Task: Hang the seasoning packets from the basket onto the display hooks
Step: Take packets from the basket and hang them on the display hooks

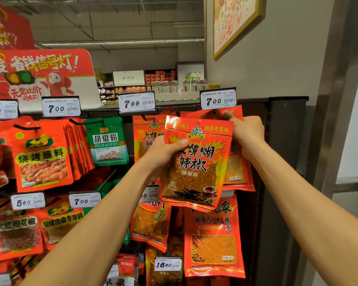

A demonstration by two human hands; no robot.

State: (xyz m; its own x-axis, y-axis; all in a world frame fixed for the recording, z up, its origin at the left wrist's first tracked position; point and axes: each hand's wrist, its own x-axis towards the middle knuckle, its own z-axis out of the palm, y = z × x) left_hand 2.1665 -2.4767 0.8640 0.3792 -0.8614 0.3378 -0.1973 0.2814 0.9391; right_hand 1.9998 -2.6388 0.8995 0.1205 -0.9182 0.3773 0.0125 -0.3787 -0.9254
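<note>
My left hand (pixel 163 153) grips a red chilli-powder seasoning packet (pixel 196 166) by its left edge, thumb across the front, and holds it up in front of the display rack. My right hand (pixel 246 131) reaches behind that packet's top right corner and pinches the top of a red packet (pixel 234 114) hanging on the hook under the 7.00 price tag (pixel 218 99). The hook itself is hidden by the packets. Another packet of the same kind (pixel 145 137) hangs on the hook just to the left. The basket is out of view.
Rows of hanging packets fill the rack: red barbecue dip packets (pixel 41 155), a green pepper-powder packet (pixel 108 143), orange-red packets below (pixel 213 238). Price tags stick out on the hook ends. A dark rack side panel (pixel 285 137) and grey wall stand to the right.
</note>
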